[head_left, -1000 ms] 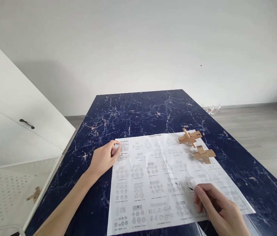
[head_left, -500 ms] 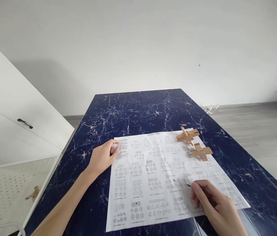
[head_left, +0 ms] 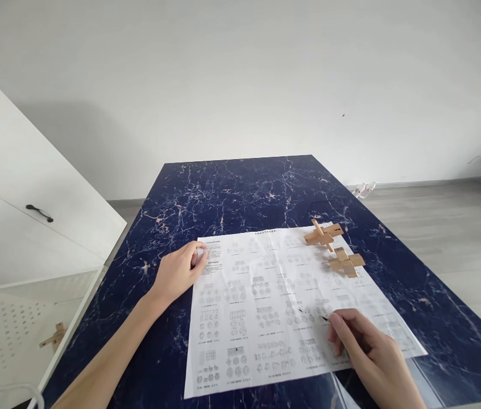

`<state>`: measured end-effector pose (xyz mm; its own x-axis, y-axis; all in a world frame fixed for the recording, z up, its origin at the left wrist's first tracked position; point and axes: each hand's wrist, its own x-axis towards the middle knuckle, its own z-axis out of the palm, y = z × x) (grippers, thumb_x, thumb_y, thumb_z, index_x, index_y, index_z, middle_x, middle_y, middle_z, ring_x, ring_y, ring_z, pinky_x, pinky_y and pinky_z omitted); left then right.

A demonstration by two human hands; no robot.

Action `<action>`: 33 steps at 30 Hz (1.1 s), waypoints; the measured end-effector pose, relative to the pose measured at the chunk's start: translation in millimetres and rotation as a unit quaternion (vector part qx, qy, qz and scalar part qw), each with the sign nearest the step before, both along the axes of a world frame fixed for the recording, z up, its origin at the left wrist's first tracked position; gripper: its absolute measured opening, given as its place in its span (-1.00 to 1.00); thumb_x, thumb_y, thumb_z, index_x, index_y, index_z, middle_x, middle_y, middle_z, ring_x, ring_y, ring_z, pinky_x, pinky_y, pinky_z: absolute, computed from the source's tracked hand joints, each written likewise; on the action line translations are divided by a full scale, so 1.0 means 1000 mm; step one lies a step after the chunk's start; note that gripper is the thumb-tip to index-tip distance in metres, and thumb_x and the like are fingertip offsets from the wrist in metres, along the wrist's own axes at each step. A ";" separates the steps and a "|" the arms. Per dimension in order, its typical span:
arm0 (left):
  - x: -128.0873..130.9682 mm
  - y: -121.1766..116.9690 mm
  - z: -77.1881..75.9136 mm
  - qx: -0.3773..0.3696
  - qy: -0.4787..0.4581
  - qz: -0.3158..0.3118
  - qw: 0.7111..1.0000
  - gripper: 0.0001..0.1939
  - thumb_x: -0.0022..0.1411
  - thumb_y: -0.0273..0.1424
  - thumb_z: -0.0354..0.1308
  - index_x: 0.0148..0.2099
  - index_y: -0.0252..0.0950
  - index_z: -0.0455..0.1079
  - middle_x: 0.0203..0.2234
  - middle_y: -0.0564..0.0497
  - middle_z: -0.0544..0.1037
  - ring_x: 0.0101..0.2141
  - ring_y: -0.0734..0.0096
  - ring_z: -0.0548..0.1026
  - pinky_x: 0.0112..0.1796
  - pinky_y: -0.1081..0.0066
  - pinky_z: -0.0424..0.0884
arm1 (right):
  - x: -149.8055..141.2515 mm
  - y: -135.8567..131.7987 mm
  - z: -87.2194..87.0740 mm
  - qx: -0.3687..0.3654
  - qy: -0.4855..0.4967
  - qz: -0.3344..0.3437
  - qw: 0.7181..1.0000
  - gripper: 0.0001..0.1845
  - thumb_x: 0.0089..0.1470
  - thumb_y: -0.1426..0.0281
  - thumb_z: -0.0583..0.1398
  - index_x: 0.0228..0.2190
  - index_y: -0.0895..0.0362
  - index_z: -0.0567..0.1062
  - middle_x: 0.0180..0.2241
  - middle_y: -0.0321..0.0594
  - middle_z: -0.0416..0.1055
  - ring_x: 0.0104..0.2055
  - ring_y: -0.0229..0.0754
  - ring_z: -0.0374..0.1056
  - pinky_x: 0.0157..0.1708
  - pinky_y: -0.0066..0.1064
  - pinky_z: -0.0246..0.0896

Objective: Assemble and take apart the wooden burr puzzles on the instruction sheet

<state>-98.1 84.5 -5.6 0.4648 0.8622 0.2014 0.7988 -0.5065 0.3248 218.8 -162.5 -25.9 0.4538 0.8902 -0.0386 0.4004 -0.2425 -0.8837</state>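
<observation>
A white printed instruction sheet [head_left: 274,335], creased and covered with small line drawings, lies flat on the table. At its upper left edge rests my left hand [head_left: 179,268], its loosely bent fingers touching the paper with a gap between thumb and forefinger. My right hand [head_left: 366,343] is closed around a pen [head_left: 324,319]; only the dark tip shows, close to drawings in the sheet's lower right part. Two wooden cross-shaped pieces stand on the upper right corner: the farther wooden cross with a rod [head_left: 323,234] and the nearer wooden cross [head_left: 345,263].
The dark blue marbled table [head_left: 223,193] runs to a pale wall. A white cabinet [head_left: 31,170] stands left, above a white perforated bin [head_left: 5,324] with another wooden cross piece [head_left: 55,336]. Something clear [head_left: 364,190] lies on the floor beyond the table's right edge.
The view has shifted very slightly, so the sheet, crosses and right hand sit a little further left in the picture. Both hands keep the same pose.
</observation>
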 end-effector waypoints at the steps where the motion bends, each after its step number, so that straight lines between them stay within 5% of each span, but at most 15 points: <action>1: 0.000 0.000 0.000 0.001 -0.001 -0.001 1.000 -0.70 0.48 -0.16 -0.01 -0.01 -0.19 0.46 -0.45 0.11 0.51 -0.43 0.35 0.55 -0.37 0.41 0.32 | 0.000 0.000 0.000 -0.003 -0.003 0.001 1.000 -0.50 0.37 -0.08 0.14 -0.39 0.04 0.50 -0.54 -0.28 0.43 -0.51 -0.16 0.36 -0.46 -0.39 0.25; 8: -0.001 -0.005 0.001 0.005 -0.002 -0.012 1.000 -0.70 0.48 -0.19 -0.01 0.02 -0.20 0.45 -0.40 0.08 0.56 -0.39 0.30 0.59 -0.35 0.38 0.35 | 0.007 0.015 0.007 -0.013 -0.036 0.055 0.998 -0.48 0.36 -0.10 0.14 -0.40 0.04 0.50 -0.57 -0.28 0.44 -0.52 -0.15 0.40 -0.49 -0.40 0.26; 21: -0.003 -0.009 0.005 -0.013 0.013 -0.017 1.000 -0.69 0.49 -0.23 -0.03 0.08 -0.24 0.44 -0.32 0.02 0.59 -0.35 0.25 0.60 -0.33 0.35 0.37 | 0.046 0.116 0.028 -0.071 0.014 0.010 0.997 -0.51 0.31 -0.09 0.17 -0.21 0.11 0.45 -0.59 -0.23 0.56 -0.70 -0.16 0.43 -0.72 -0.40 0.31; 33: -0.003 -0.009 0.002 -0.005 0.005 -0.022 1.000 -0.72 0.49 -0.27 0.01 0.08 -0.25 0.43 -0.31 0.01 0.59 -0.33 0.26 0.59 -0.28 0.33 0.39 | 0.052 0.135 0.024 -0.026 0.033 -0.034 0.999 -0.65 0.36 0.10 0.15 -0.40 0.03 0.34 -0.64 -0.22 0.52 -0.72 -0.16 0.44 -0.74 -0.41 0.38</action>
